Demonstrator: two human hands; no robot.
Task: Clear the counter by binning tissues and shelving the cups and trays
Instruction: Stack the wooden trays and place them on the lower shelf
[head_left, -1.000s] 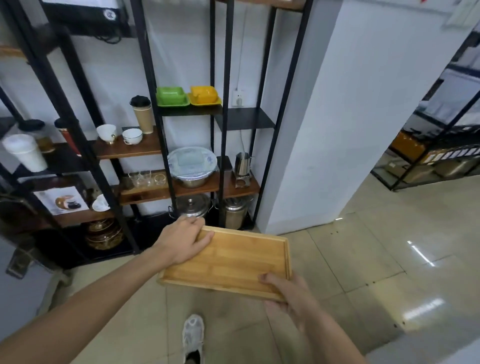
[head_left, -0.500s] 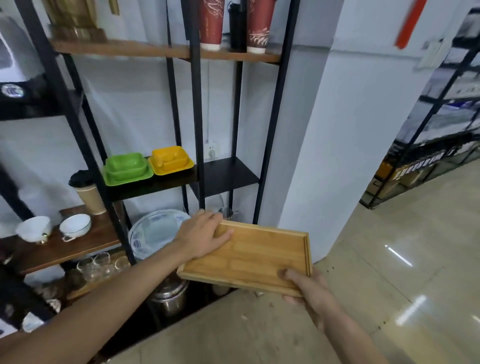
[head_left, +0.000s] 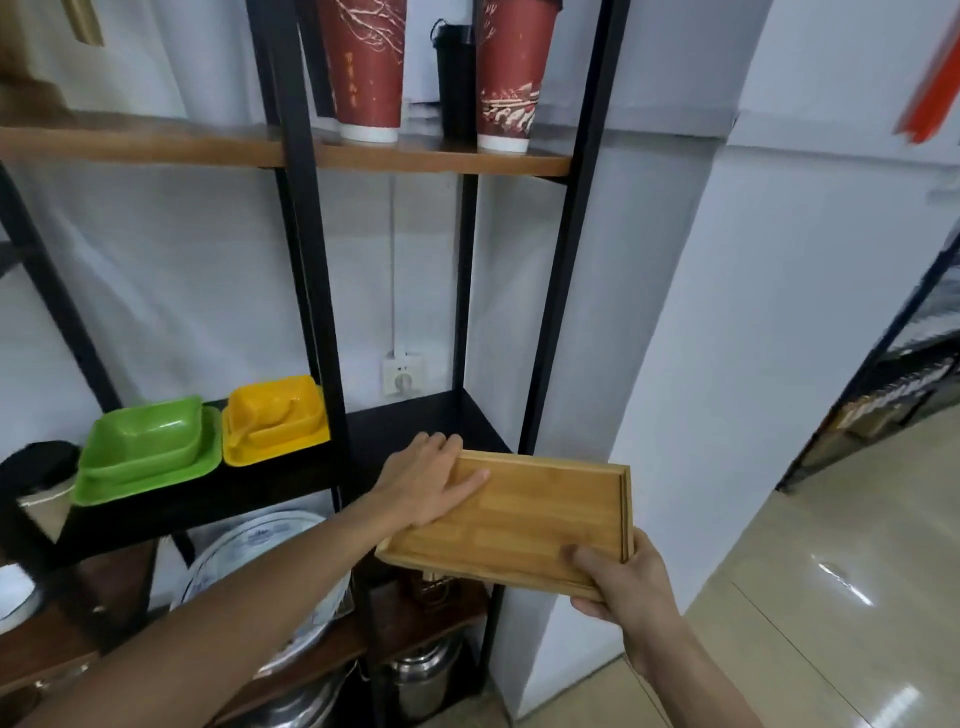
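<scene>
- Rectangular bamboo tray w/ raised rim (head_left: 524, 525) is up at black-shelf height now; a sec ago it hung lower, in front of the lower wooden shelves. It sits just in front of the black metal shelf (head_left: 415, 426), far edge about at the shelf lip, not on it yet.
- Left hand (head_left: 426, 480): fingers nearly straight, flat over the tray's far-left corner, thumb lying on the tray floor.
- Right hand (head_left: 618, 582): curled round the near-right corner, thumb on top of the rim, fingers below (prob., hidden).
- Green square plastic dish (head_left: 140, 447) and yellow square plastic dish (head_left: 272, 415) take the shelf's left part; right part looks free.
- Judgement: tray-shelving step is close to done; next is sliding it in level, clear of the black upright post (head_left: 550, 332).
</scene>
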